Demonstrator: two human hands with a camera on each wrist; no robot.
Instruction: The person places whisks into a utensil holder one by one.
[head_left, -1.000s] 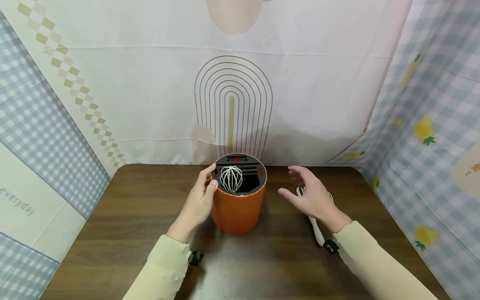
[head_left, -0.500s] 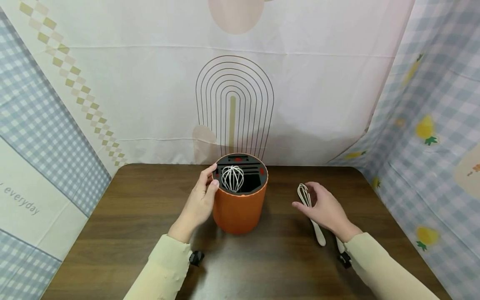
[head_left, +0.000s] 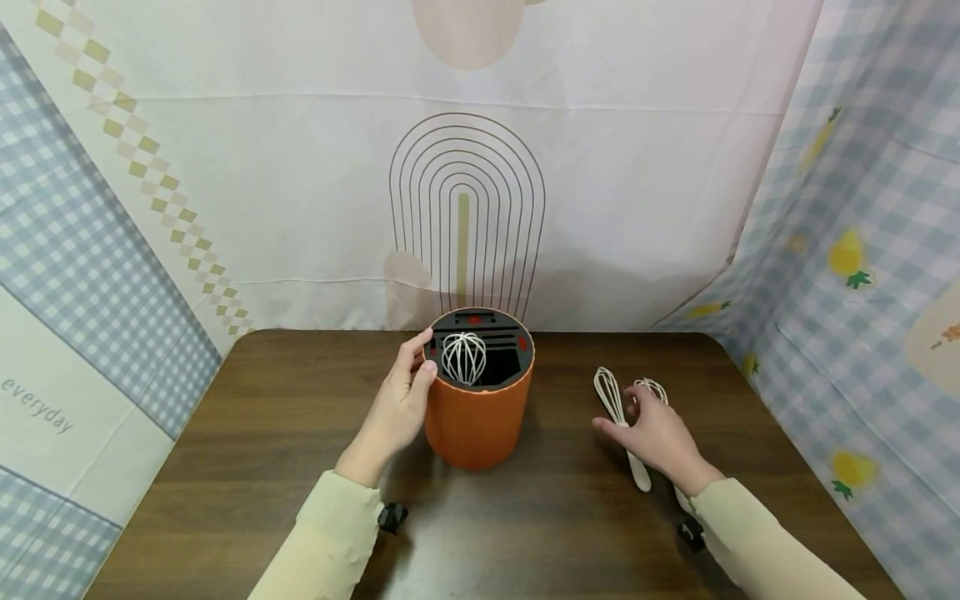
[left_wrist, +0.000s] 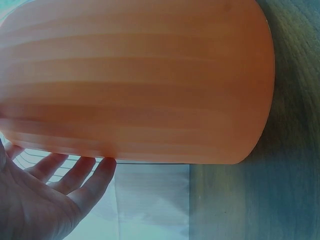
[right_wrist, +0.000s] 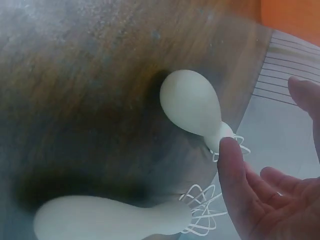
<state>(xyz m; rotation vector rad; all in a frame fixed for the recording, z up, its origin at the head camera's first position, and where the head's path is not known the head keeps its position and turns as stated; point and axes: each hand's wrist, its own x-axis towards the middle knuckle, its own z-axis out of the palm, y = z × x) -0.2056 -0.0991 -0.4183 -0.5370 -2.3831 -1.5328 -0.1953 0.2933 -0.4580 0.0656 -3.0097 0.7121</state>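
Note:
An orange round utensil holder (head_left: 474, 429) with a black slotted insert stands upright on the table. One whisk (head_left: 464, 360) is inside it, wire loops sticking up. My left hand (head_left: 393, 408) rests against the holder's left side, thumb at the rim; in the left wrist view its extended fingers (left_wrist: 95, 182) touch the orange wall. To the right, two cream whisks lie on the table: the left whisk (head_left: 638, 472) and the right whisk (head_left: 683, 500), partly covered by my right hand (head_left: 663, 442). That hand hovers over them, thumb and fingers apart, nothing held.
The brown wooden table (head_left: 300, 417) has rounded back corners. A white patterned cloth (head_left: 315, 208) hangs behind it, with blue checked cloth on both sides. Small black devices (head_left: 392, 517) sit at the wrists.
My right hand has come down and toward me, moving right from beside the holder to above the whisks. The left hand and the holder have stayed in place.

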